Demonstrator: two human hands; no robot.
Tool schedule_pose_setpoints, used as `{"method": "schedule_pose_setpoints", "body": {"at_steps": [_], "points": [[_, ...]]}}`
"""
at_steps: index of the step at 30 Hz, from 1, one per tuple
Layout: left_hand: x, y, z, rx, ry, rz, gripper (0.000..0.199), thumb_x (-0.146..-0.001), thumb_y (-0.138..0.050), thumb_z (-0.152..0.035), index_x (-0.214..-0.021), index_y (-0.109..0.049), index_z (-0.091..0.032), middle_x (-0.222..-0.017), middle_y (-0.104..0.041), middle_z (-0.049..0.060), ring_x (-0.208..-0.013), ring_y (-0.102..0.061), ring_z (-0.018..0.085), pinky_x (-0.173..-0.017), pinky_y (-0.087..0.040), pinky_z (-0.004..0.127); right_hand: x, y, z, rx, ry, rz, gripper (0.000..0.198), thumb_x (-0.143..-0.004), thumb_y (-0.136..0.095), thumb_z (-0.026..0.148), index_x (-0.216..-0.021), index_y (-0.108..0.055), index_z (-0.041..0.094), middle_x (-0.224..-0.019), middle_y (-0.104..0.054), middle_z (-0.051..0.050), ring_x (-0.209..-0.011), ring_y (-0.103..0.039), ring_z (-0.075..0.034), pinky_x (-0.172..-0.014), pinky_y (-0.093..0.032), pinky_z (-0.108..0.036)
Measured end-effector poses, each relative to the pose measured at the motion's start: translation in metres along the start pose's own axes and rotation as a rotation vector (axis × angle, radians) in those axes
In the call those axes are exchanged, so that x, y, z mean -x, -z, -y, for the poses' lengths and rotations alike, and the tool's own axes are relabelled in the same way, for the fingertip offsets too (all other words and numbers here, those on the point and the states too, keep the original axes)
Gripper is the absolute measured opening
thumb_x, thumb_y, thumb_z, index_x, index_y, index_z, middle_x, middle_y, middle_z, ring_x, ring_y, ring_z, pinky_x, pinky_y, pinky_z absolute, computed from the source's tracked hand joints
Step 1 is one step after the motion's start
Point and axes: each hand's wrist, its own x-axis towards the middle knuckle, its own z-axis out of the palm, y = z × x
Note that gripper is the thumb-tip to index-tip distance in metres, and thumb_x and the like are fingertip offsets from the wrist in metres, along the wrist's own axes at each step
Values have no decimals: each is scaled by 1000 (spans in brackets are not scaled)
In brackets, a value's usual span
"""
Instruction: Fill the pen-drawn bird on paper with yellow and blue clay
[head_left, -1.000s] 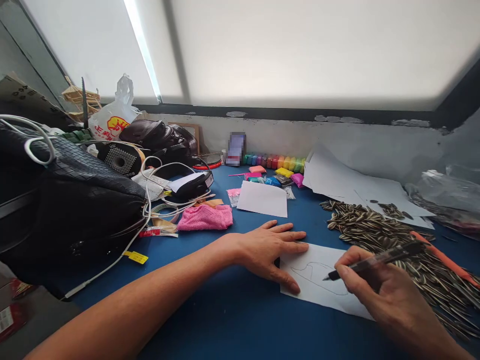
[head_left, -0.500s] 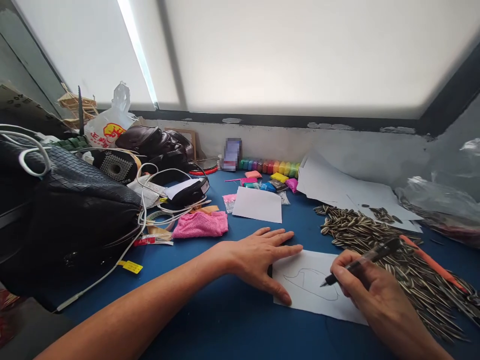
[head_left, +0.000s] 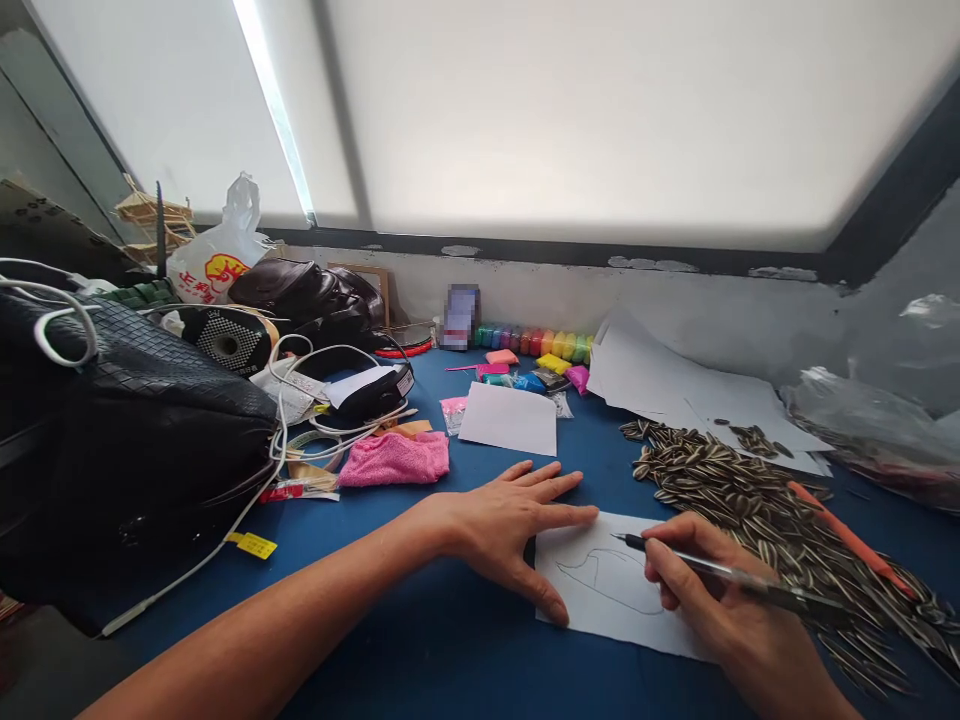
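A white sheet of paper [head_left: 592, 598] lies on the blue table in front of me, carrying a thin, curved outline drawing. My left hand [head_left: 517, 530] rests flat with its fingers spread, its thumb and index finger touching the paper's left side. In my right hand [head_left: 724, 590] a black pen with a clear barrel [head_left: 701, 566] is gripped between thumb and fingers. The pen's tip points left, over the upper part of the drawing; whether it touches the paper I cannot tell. Beside my right hand spreads a heap of striped sunflower seeds [head_left: 720, 475].
An orange-handled tool [head_left: 851, 538] lies across the seeds. Further back are a smaller white sheet [head_left: 510, 418], a pink cloth [head_left: 396, 458], coloured clay packets [head_left: 553, 364] and a paper stack [head_left: 652, 370]. A black bag [head_left: 142, 440] and white cables crowd the left.
The pen tip has moved up and left, from the drawing's right part to above its top line, and the pen lies flatter. My left hand stays on the paper. The view has shifted slightly.
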Motion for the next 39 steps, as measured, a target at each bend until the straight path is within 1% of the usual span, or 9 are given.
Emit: {"method": "schedule_pose_setpoints", "body": {"at_steps": [5, 15, 20, 23, 26, 30, 34, 36, 39], "points": [[-1, 0, 2, -3, -50, 1, 93, -74, -61, -70, -150, -29, -27, -160, -14, 7, -148, -1, 30, -117, 2, 53, 4, -2, 1, 35, 12, 6, 26, -87, -53, 45, -72, -60, 25, -55, -54, 4, -43, -47, -12, -37, -36, -23], [-1, -1, 4, 5, -53, 10, 94, -74, -60, -70, -150, -28, -27, -160, -13, 8, -148, 0, 30, -117, 3, 53, 11, -10, -1, -49, -57, 121, 35, -92, -47, 48, -67, -54, 24, -56, -41, 5, -45, -35, -11, -39, -28, -24], [-1, -1, 5, 10, -58, 6, 94, -75, -60, -70, -151, -28, -26, -160, -12, 10, -148, 1, 30, -117, 3, 54, 18, -16, 14, -17, -112, 56, 35, -91, -45, 45, -64, -48, 23, -57, -38, 5, -50, -34, -11, -47, -29, -25], [-1, -1, 5, 7, -67, 3, 92, -75, -60, -70, -150, -29, -25, -160, -12, 10, -148, 1, 30, -117, 2, 55, 18, -17, 15, 7, -95, 54, 34, -91, -45, 45, -64, -48, 24, -57, -38, 5, -50, -34, -11, -46, -29, -25], [-1, -2, 4, 3, -74, -16, 93, -74, -62, -69, -149, -30, -24, -160, -14, 12, -148, -1, 31, -117, 0, 56, 16, -17, 9, 33, -24, 106, 34, -92, -45, 44, -65, -50, 24, -57, -43, 5, -49, -39, -12, -44, -31, -24], [-3, -4, 0, 1, -113, -65, 92, -73, -66, -65, -146, -36, -17, -158, -17, 16, -148, -4, 30, -118, 0, 51, 14, -19, 4, 45, 36, 114, 33, -93, -45, 42, -66, -51, 24, -58, -46, 5, -50, -42, -12, -45, -33, -24], [-7, -7, -2, 52, -109, -58, 89, -77, -66, -60, -145, -38, -10, -157, -21, 17, -148, -10, 28, -120, -8, 44, 17, -26, 9, 26, 13, 72, 33, -93, -44, 41, -65, -49, 24, -58, -43, 5, -50, -38, -12, -46, -31, -24], [-8, -8, -2, 63, -104, -45, 86, -79, -65, -58, -145, -37, -12, -157, -21, 17, -148, -10, 28, -120, -8, 44, 20, -30, 12, 25, -22, 20, 32, -93, -43, 40, -65, -48, 24, -59, -42, 6, -51, -38, -12, -48, -30, -25], [-8, -8, 0, 60, -118, -25, 83, -81, -63, -57, -147, -35, -15, -158, -17, 15, -148, -6, 28, -120, -6, 46, 23, -34, 15, 24, -24, 6, 32, -93, -43, 40, -66, -48, 24, -59, -43, 6, -51, -38, -12, -48, -30, -25]]}}
